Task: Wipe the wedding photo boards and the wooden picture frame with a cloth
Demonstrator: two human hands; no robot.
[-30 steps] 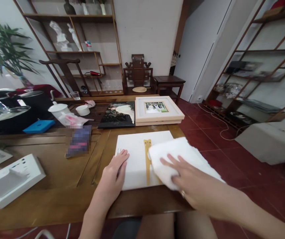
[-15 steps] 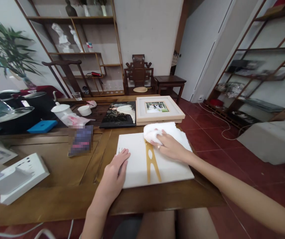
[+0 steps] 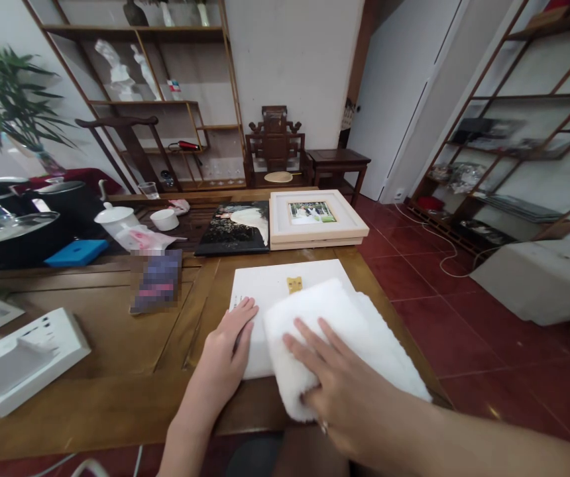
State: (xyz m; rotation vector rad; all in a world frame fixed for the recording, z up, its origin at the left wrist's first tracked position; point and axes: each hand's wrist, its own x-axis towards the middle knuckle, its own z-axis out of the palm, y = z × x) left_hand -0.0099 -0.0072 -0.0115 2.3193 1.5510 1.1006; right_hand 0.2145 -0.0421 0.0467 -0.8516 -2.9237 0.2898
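A flat white panel (image 3: 260,281) lies on the wooden table, with a small yellow-gold piece (image 3: 294,285) showing near its far part. Across its near right side spreads a folded white towel (image 3: 379,338), which hangs over the panel's edge and hides the rest of the yellow-gold part. My right hand (image 3: 332,374) presses on the towel, fingers spread over the top and the thumb curled at the near fold. On the panel's left edge rests my left hand (image 3: 232,338), open, fingers stretched forward with no object in it.
Behind the panel sit a dark picture panel (image 3: 232,228) and a light wooden picture frame (image 3: 315,232). At left are a white box (image 3: 41,361), a blue box (image 3: 77,252), a white teapot (image 3: 116,216), a small white bowl (image 3: 164,219) and black pots (image 3: 21,228).
My right hand has drawn the towel from the panel's far part toward its near right edge, and the towel is spread wider, covering the yellow-gold legs. My left hand stays in place.
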